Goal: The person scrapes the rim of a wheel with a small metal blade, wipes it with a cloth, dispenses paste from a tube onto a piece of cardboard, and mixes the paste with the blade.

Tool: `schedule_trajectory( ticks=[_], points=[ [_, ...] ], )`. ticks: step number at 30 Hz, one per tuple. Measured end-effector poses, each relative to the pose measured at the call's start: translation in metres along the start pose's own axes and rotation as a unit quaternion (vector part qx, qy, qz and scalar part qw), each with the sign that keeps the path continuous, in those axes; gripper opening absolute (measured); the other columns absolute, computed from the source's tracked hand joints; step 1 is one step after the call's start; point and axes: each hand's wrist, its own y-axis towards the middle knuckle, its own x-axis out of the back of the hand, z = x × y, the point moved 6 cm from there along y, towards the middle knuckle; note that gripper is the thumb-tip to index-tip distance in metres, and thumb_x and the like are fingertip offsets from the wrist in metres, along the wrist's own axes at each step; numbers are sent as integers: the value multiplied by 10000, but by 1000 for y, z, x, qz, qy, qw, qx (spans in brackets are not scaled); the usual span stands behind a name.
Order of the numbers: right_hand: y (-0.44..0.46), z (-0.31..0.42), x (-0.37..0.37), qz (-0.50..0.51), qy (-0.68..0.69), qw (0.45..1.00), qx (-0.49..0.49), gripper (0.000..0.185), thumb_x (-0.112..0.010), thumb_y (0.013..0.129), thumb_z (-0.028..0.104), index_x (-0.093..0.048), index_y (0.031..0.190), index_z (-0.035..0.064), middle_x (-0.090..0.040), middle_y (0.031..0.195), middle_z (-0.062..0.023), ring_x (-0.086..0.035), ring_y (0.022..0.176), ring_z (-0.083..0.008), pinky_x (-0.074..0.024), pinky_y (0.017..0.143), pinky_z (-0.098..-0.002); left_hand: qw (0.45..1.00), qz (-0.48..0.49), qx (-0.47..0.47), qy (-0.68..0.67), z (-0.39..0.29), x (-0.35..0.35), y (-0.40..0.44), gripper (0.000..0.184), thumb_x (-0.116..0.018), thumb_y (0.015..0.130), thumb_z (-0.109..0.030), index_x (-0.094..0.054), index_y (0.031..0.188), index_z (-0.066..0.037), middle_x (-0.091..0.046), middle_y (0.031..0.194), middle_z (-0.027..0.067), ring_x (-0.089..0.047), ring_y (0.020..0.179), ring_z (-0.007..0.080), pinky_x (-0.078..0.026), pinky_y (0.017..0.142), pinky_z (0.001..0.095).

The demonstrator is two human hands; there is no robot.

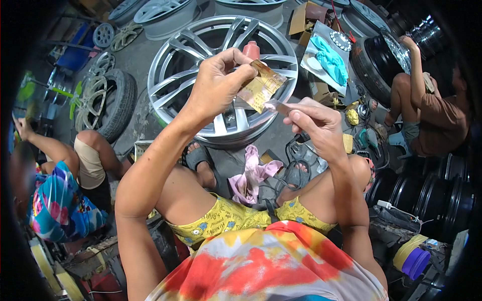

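Observation:
Over a large silver alloy wheel (173,95), my left hand (223,80) pinches a worn yellowish piece of sandpaper or card (263,86) between thumb and fingers. My right hand (316,123) is closed on a small flat blade-like tool (280,107), its pale tip close to the lower right edge of the yellowish piece. Whether tip and piece touch is unclear. A pinkish-red bottle (251,50) shows just behind my left fingers.
A pink cloth (253,175) lies on the floor between my feet. At the upper right, a teal cloth (329,60) rests on a board. Co-workers sit at the left (65,195) and right (437,120). Tires, wheels and cables surround the work spot.

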Motion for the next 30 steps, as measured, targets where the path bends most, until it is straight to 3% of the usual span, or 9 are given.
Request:
schedule_trajectory(
  ticks=[1,3,5,7,14,18,21,25,30],
  points=[
    [2,0,0,0,-1,1000,1,204,-685,950,55,-736,1131,-24,-710,934,-83,-630,763,-86,-509,669,-211,1000,-9,18,4,2,3,1,42,-591,943,-59,-596,911,-33,-685,1007,103,-667,889,122,-577,827,292],
    [4,14,4,-67,-30,988,136,218,-706,922,20,-736,1132,-29,-696,979,-87,-639,847,-111,-521,739,-233,999,-15,37,6,5,2,2,46,-592,946,-66,-591,911,-36,-673,968,88,-666,851,113,-581,798,282],
    [4,17,2,-91,-61,981,157,264,-746,868,-16,-744,1131,-8,-687,1004,-89,-642,902,-130,-522,782,-250,992,-24,73,-100,11,-3,2,39,-597,940,-70,-586,924,-36,-638,913,58,-660,799,107,-590,751,267],
    [1,26,-3,-126,-187,950,216,316,-780,814,-35,-759,1123,29,-692,992,-81,-651,889,-133,-519,763,-252,984,-15,93,-149,8,-9,0,30,-600,932,-64,-584,935,-38,-628,905,42,-665,788,110,-601,739,266],
    [-2,18,-3,-99,-190,958,190,339,-793,791,-40,-768,1116,52,-699,965,-75,-665,855,-141,-516,742,-261,974,-41,123,-186,6,-3,-2,73,-625,934,-99,-614,947,-29,-660,913,63,-649,795,105,-568,722,266],
    [-4,18,5,-86,-204,956,191,327,-785,808,-29,-766,1124,52,-704,959,-83,-664,856,-142,-514,750,-264,992,-42,52,-107,4,10,3,20,-610,930,-63,-609,925,-44,-646,887,23,-640,776,82,-554,710,232],
    [-2,15,11,-112,-132,968,182,299,-770,834,-15,-763,1127,41,-709,953,-88,-663,864,-142,-509,762,-259,999,-39,16,-31,2,7,1,17,-613,933,-59,-607,923,-46,-655,897,23,-631,790,77,-543,719,236],
    [1,12,-2,-60,-130,979,146,251,-744,867,-6,-760,1117,15,-711,953,-91,-653,871,-137,-499,768,-245,999,-19,-32,15,-1,0,-1,23,-617,939,-64,-607,931,-45,-671,928,36,-625,796,72,-541,733,245],
    [3,12,1,-71,-117,981,138,256,-739,875,1,-757,1129,23,-711,949,-91,-649,861,-136,-495,764,-244,999,-22,-21,42,-3,9,-6,33,-609,946,-56,-607,945,-22,-705,1017,91,-666,874,103,-560,774,258]
  ],
)
